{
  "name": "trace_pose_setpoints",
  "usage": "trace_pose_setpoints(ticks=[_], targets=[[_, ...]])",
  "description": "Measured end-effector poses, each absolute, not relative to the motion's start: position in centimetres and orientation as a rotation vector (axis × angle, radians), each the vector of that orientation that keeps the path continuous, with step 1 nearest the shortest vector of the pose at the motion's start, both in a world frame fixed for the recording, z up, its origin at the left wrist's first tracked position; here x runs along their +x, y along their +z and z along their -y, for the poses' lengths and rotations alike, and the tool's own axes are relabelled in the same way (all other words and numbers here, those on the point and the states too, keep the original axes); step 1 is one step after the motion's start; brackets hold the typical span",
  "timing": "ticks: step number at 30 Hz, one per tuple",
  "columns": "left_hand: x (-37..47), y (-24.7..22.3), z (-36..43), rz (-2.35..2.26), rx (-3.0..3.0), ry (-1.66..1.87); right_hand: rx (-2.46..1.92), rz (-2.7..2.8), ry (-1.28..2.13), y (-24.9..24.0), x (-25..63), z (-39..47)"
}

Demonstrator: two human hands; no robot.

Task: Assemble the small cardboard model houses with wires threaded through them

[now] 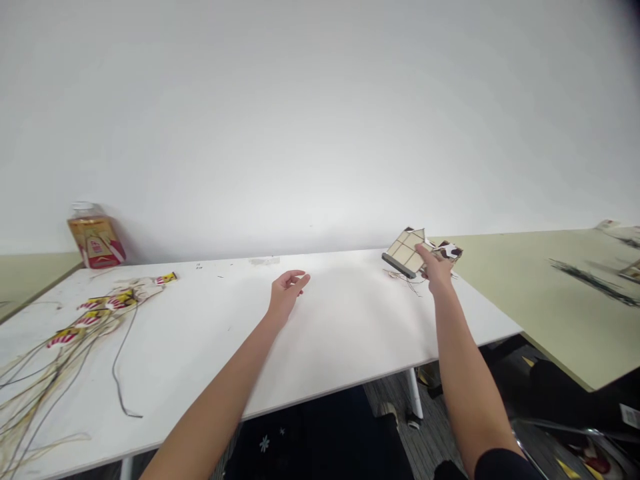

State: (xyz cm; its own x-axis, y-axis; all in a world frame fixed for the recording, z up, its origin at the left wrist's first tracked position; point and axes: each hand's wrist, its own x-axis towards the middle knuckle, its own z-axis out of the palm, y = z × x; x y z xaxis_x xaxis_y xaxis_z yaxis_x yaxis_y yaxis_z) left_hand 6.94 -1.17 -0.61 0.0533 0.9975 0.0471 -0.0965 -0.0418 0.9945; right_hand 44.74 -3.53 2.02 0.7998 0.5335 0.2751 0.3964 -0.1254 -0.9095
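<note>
My right hand [434,265] is closed on a small cream house-shaped model [406,250] with dark grid lines and a dark strip along its bottom edge. The model is tilted, at the far right part of the white table. Partly behind my right hand is a cluster of brown and white pieces [450,251], whose kind I cannot make out. Thin strands [411,285] lie under the model. My left hand [289,291] is above the middle of the table with loosely curled fingers, thumb apart from them, and nothing visible in it.
Several red, white and yellow pieces [90,319] with long strings lie on the left of the white table [340,333]. A bottle of amber liquid [95,235] stands by the wall. Right of it all, a pale green table [530,273] holds dark green strands [595,281].
</note>
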Motion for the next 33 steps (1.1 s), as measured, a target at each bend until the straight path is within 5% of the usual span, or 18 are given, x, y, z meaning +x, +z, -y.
trace_pose_setpoints(ticks=[13, 25, 33], targets=[[7.1, -2.3, 2.3, -1.259, 1.616, 1.420, -1.573, 1.721, -0.067, 1.6, 21.3, 0.0], [6.7, -2.1, 1.2, -1.269, 1.623, 1.507, -1.375, 1.942, 0.121, 0.1, 22.9, 1.7], [5.5, -1.4, -0.5, -1.140, 1.028, 1.538, -1.102, 1.932, 0.437, -0.8, 24.7, 0.7]])
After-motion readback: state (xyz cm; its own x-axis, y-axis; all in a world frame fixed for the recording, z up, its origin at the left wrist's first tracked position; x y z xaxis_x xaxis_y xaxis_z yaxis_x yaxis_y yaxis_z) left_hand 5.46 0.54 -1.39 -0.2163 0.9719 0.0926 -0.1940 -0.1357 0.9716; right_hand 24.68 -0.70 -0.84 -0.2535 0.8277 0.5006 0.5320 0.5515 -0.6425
